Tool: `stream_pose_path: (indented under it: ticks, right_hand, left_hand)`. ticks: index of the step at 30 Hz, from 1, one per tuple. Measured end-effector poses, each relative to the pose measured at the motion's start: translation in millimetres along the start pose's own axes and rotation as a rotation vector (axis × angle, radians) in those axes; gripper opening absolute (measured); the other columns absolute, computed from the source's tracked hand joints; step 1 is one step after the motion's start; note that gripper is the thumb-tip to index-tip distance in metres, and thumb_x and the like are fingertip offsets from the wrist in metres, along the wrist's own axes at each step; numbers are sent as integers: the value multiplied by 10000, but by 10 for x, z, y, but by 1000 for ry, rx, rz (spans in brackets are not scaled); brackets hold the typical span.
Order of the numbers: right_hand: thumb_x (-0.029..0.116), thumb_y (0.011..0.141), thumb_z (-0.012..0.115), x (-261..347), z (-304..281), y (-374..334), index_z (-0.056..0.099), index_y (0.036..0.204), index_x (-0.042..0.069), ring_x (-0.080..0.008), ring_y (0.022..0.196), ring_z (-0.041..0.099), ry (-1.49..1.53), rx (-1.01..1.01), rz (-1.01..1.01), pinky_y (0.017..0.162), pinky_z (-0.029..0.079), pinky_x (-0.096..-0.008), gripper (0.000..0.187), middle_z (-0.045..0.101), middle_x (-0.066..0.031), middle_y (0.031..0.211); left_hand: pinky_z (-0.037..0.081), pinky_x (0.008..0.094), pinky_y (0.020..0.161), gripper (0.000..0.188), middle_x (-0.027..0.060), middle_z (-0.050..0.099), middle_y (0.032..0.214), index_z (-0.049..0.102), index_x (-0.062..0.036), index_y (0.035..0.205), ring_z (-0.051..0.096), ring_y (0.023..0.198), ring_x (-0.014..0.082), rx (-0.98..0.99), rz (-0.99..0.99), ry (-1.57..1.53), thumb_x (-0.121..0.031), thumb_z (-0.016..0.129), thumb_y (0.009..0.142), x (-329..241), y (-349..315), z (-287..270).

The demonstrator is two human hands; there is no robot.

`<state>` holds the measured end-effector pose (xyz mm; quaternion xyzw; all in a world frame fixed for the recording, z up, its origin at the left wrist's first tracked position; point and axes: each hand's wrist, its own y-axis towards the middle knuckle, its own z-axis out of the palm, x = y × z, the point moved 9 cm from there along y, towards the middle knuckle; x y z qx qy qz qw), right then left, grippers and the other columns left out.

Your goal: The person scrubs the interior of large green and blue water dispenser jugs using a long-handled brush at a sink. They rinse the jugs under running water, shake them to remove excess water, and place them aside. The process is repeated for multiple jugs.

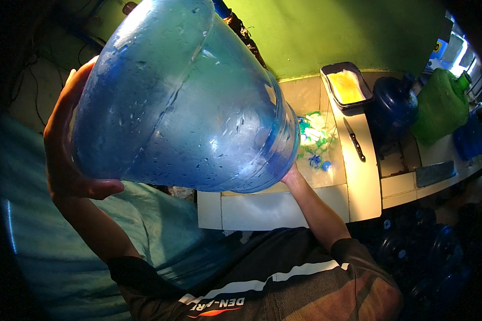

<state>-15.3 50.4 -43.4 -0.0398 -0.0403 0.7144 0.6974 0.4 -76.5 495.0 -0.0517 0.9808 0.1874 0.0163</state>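
A large, wet, see-through blue water jug [182,107] is held up, tilted, over the front left of a tiled basin. My left hand [69,144] is closed around its left end, thumb along the lower edge and fingers up the side. At its lower right, my right hand [291,175] meets the jug; only the wrist and heel show, with the fingers hidden behind it. Beyond the jug, several green, blue and white plastic caps [313,134] lie in the tiled basin [332,170].
A black-handled knife [354,140] lies on the basin's right ledge, near a black tub [363,101] with something yellow inside. Dark blue [393,107] and green [438,107] jugs stand to the right. More blue jugs [428,246] fill the lower right. Teal sheeting [43,235] spreads at left.
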Motion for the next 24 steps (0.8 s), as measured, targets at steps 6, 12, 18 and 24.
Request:
stream_pose_path:
  ticks: [6, 12, 18, 24]
  right_hand:
    - [472, 962, 569, -33, -121, 75, 585, 1314, 71, -249, 1134, 618, 26, 39, 5, 1015, 504, -452, 534, 642, -93, 1250]
    - [477, 964, 562, -85, -276, 123, 590, 1306, 60, -255, 1135, 618, 8, 83, 27, 1009, 508, -454, 539, 648, -104, 1241]
    - [479, 987, 520, -116, -81, 56, 551, 1355, 56, -270, 1178, 595, 32, 81, 32, 1049, 481, -452, 562, 619, -124, 1293]
    - [489, 994, 505, -257, 209, -26, 521, 1393, 61, -290, 1230, 570, -35, 185, 101, 1076, 459, -464, 585, 574, -134, 1371]
  left_hand:
    - [395, 551, 1088, 1192, 198, 546, 1381, 462, -21, 1448, 535, 1272, 369, -9, -13, -26, -567, 873, 471, -14, 33, 34]
    - [378, 562, 1100, 1187, 195, 550, 1378, 466, -23, 1445, 536, 1273, 368, -27, -40, -48, -566, 873, 471, 4, 49, 46]
    - [361, 573, 1113, 1181, 193, 554, 1375, 470, -25, 1442, 536, 1274, 367, -21, -67, -53, -565, 873, 471, -43, 80, 147]
    - [291, 612, 1146, 1153, 183, 570, 1363, 494, -34, 1421, 540, 1279, 365, 116, 84, 210, -560, 875, 468, -467, 355, 336]
